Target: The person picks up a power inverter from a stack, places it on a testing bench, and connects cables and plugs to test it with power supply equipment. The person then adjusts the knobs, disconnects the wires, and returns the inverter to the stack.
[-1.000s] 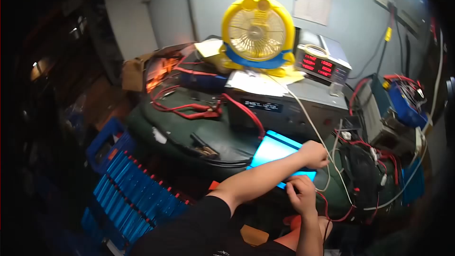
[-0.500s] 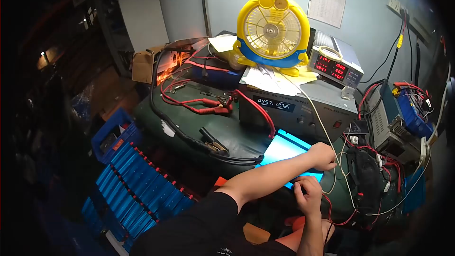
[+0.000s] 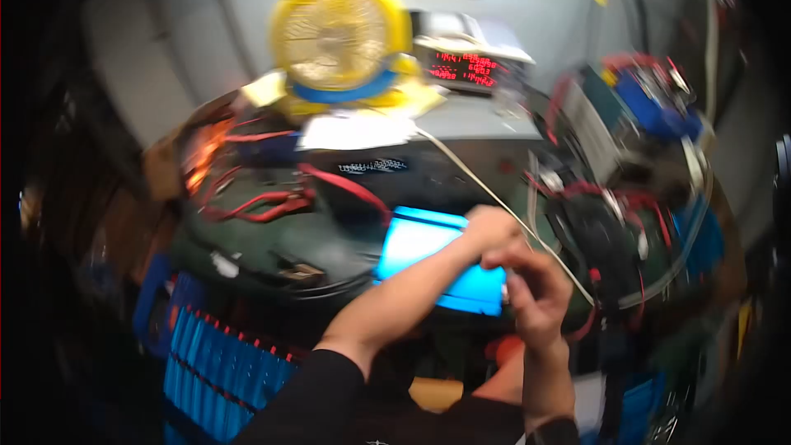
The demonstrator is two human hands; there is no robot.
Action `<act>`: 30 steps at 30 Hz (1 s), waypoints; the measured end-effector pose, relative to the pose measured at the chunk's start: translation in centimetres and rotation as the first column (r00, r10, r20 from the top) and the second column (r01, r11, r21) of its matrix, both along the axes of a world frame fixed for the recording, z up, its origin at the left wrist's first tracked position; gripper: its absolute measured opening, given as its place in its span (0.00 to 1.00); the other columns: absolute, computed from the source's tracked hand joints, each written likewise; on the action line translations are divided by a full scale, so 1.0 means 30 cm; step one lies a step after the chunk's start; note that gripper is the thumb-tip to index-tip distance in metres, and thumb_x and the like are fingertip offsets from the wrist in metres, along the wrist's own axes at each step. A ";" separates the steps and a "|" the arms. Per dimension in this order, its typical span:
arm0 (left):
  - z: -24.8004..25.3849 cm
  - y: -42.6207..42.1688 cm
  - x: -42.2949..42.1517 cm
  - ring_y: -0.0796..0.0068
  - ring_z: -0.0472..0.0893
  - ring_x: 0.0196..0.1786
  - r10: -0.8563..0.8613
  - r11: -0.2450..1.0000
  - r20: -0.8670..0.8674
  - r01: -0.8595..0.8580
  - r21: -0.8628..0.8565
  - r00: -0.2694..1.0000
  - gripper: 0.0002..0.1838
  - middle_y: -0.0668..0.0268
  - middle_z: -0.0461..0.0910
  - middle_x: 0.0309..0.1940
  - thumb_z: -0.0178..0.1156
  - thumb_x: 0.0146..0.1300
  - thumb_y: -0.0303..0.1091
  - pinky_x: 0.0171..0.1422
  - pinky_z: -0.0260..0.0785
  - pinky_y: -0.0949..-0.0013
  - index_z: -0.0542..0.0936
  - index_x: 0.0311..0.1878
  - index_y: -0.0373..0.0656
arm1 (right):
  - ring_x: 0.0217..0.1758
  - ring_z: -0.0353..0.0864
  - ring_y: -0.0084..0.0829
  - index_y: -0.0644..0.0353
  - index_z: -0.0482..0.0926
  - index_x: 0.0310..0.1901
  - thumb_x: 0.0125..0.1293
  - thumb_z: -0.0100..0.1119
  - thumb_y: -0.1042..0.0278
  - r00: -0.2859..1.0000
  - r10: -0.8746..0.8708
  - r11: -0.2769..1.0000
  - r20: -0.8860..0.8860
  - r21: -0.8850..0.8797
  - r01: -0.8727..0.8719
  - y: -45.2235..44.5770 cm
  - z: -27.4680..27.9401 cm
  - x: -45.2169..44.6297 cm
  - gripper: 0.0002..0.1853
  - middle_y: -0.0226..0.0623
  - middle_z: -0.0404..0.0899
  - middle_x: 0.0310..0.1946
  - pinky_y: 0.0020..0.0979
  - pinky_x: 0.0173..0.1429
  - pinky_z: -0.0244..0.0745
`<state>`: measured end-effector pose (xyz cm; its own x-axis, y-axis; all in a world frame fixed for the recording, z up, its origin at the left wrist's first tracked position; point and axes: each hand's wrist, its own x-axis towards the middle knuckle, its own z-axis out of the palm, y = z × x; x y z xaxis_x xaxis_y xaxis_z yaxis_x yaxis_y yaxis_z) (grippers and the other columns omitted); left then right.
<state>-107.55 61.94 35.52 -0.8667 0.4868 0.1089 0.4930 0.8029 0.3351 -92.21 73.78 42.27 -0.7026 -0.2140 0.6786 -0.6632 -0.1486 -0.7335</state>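
A shiny blue metal case [image 3: 420, 239] lies on the bench in front of me, its top glaring under the light. My left hand [image 3: 493, 229] is over the far right part of the case, forearm crossing above it; motion blur smears its fingers. Close beside the case's right end is my right hand [image 3: 542, 292], with index finger and thumb bent and held apart. No object shows clearly between them. A red cable [image 3: 354, 185] runs down to the case's far left corner, and black cables [image 3: 338, 290] come up to its left side.
Behind the case stands a power supply [image 3: 461, 152] with papers and a yellow fan [image 3: 338, 33] on top. A meter with red digits [image 3: 465, 66] sits right of the fan. Several blue cases [image 3: 214, 367] are stacked at lower left. A white cord [image 3: 486, 189] hangs across the right.
The camera view has swung to the right, so the bench appears further left and is blurred. My right hand has risen towards my left hand, and its thumb and index finger have spread.
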 end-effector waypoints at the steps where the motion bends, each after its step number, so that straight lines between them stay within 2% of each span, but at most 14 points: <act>1: 0.061 -0.010 -0.002 0.51 0.89 0.38 -0.072 0.993 0.260 0.095 -0.075 0.963 0.18 0.59 0.89 0.33 0.65 0.54 0.55 0.45 0.80 0.49 0.92 0.38 0.54 | 0.55 0.86 0.42 0.67 0.74 0.66 0.75 0.63 0.67 0.994 -0.045 0.987 -0.096 -0.160 0.029 0.017 0.039 -0.002 0.22 0.50 0.85 0.54 0.45 0.63 0.81; 2: 0.005 -0.020 -0.011 0.52 0.89 0.40 -0.116 0.992 0.018 0.116 -0.045 0.993 0.18 0.59 0.89 0.34 0.64 0.55 0.55 0.47 0.80 0.49 0.92 0.38 0.54 | 0.57 0.86 0.46 0.63 0.66 0.74 0.75 0.66 0.62 0.963 -0.053 0.963 -0.263 -0.269 -0.020 0.023 0.110 -0.025 0.32 0.55 0.82 0.60 0.47 0.62 0.83; 3: -0.308 -0.003 -0.180 0.51 0.88 0.41 -0.119 0.940 0.099 0.080 0.331 0.988 0.18 0.57 0.89 0.34 0.63 0.59 0.56 0.47 0.80 0.49 0.91 0.36 0.53 | 0.59 0.85 0.47 0.61 0.64 0.76 0.72 0.71 0.57 0.968 -0.053 0.910 -0.245 -0.412 -0.055 0.018 0.196 0.009 0.37 0.60 0.78 0.66 0.45 0.62 0.84; 4: 0.025 0.011 0.008 0.49 0.88 0.41 -0.027 0.997 0.012 0.028 -0.072 1.000 0.19 0.55 0.88 0.34 0.60 0.62 0.55 0.48 0.79 0.47 0.91 0.35 0.52 | 0.49 0.87 0.38 0.56 0.66 0.76 0.77 0.63 0.49 0.931 -0.192 0.846 -0.312 -0.534 -0.005 -0.009 0.280 0.003 0.33 0.60 0.78 0.67 0.37 0.51 0.87; 6: 0.052 0.015 0.017 0.48 0.87 0.40 -0.038 0.995 0.028 0.041 -0.088 0.999 0.19 0.55 0.88 0.34 0.59 0.65 0.54 0.47 0.79 0.46 0.91 0.36 0.51 | 0.48 0.87 0.38 0.56 0.66 0.76 0.78 0.62 0.49 0.932 -0.303 0.837 -0.199 -0.523 0.160 0.112 0.181 0.036 0.33 0.60 0.78 0.67 0.36 0.50 0.86; 8: -0.042 -0.023 -0.014 0.49 0.87 0.41 -0.087 0.989 -0.017 0.084 -0.121 0.996 0.14 0.53 0.88 0.35 0.62 0.65 0.47 0.47 0.79 0.49 0.91 0.40 0.50 | 0.47 0.87 0.37 0.56 0.67 0.76 0.78 0.61 0.49 0.924 -0.366 0.820 -0.112 -0.507 0.264 0.181 0.096 0.062 0.33 0.60 0.78 0.67 0.36 0.49 0.86; 9: -0.054 -0.025 0.029 0.51 0.87 0.40 -0.326 0.898 -0.361 0.405 0.170 0.874 0.13 0.55 0.87 0.32 0.63 0.66 0.45 0.45 0.79 0.51 0.90 0.39 0.47 | 0.47 0.87 0.37 0.56 0.67 0.76 0.78 0.61 0.49 0.921 -0.377 0.818 -0.102 -0.503 0.279 0.213 0.061 0.045 0.33 0.59 0.78 0.67 0.36 0.49 0.86; 10: -0.042 -0.016 0.015 0.51 0.87 0.40 -0.340 0.893 -0.351 0.416 0.171 0.872 0.13 0.55 0.87 0.32 0.63 0.66 0.45 0.45 0.79 0.51 0.90 0.39 0.47 | 0.47 0.87 0.36 0.56 0.67 0.76 0.78 0.60 0.48 0.918 -0.384 0.815 -0.095 -0.503 0.289 0.240 0.024 0.025 0.32 0.59 0.78 0.67 0.36 0.49 0.85; 13: 0.020 0.027 0.014 0.50 0.83 0.35 -0.093 0.996 -0.072 0.093 -0.007 0.993 0.20 0.56 0.82 0.26 0.62 0.69 0.48 0.41 0.74 0.50 0.84 0.28 0.42 | 0.45 0.86 0.35 0.56 0.67 0.76 0.79 0.58 0.48 0.911 -0.407 0.809 -0.059 -0.486 0.330 0.315 -0.080 0.008 0.32 0.59 0.79 0.66 0.35 0.47 0.85; 16: 0.000 0.033 0.029 0.49 0.83 0.37 -0.094 0.992 0.001 0.094 -0.089 0.996 0.23 0.54 0.81 0.27 0.61 0.69 0.51 0.42 0.74 0.50 0.83 0.28 0.40 | 0.44 0.86 0.34 0.55 0.67 0.76 0.80 0.57 0.48 0.916 -0.402 0.800 -0.016 -0.492 0.343 0.340 -0.110 0.022 0.31 0.59 0.79 0.66 0.35 0.46 0.84; 21: -0.094 0.038 0.088 0.53 0.88 0.41 0.067 0.992 -0.392 -0.102 -0.069 0.918 0.20 0.52 0.89 0.35 0.63 0.64 0.50 0.50 0.80 0.54 0.89 0.37 0.39 | 0.42 0.85 0.33 0.55 0.68 0.76 0.81 0.54 0.47 0.928 -0.370 0.806 -0.038 -0.509 0.301 0.348 -0.119 0.007 0.30 0.58 0.79 0.66 0.34 0.43 0.83; 23: -0.005 0.027 0.024 0.47 0.83 0.39 -0.145 0.988 -0.141 0.151 0.035 0.979 0.23 0.52 0.81 0.30 0.60 0.69 0.51 0.44 0.74 0.51 0.84 0.31 0.39 | 0.41 0.85 0.32 0.55 0.68 0.76 0.81 0.53 0.46 0.924 -0.372 0.809 -0.088 -0.520 0.275 0.358 -0.115 -0.020 0.30 0.58 0.80 0.65 0.34 0.43 0.82; 24: -0.005 0.030 0.004 0.54 0.89 0.42 -0.078 0.995 -0.113 0.071 -0.067 0.991 0.20 0.53 0.89 0.36 0.62 0.66 0.49 0.50 0.79 0.56 0.89 0.38 0.40 | 0.40 0.85 0.32 0.55 0.68 0.76 0.81 0.52 0.46 0.920 -0.377 0.809 -0.110 -0.522 0.270 0.367 -0.112 -0.029 0.30 0.58 0.80 0.65 0.34 0.42 0.82; 30: 0.009 0.041 0.013 0.55 0.84 0.35 -0.079 0.996 0.022 0.080 -0.033 0.997 0.24 0.57 0.82 0.26 0.59 0.71 0.50 0.45 0.75 0.57 0.83 0.29 0.38 | 0.38 0.84 0.30 0.54 0.68 0.75 0.82 0.49 0.45 0.940 -0.327 0.824 -0.101 -0.517 0.231 0.379 -0.094 0.004 0.29 0.57 0.80 0.65 0.33 0.39 0.80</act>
<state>-107.16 63.16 35.79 -0.8269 0.5575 0.0738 0.5492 0.7725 0.3188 -92.09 85.14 39.45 -0.5386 0.3673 0.7583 -0.8425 -0.2448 -0.4798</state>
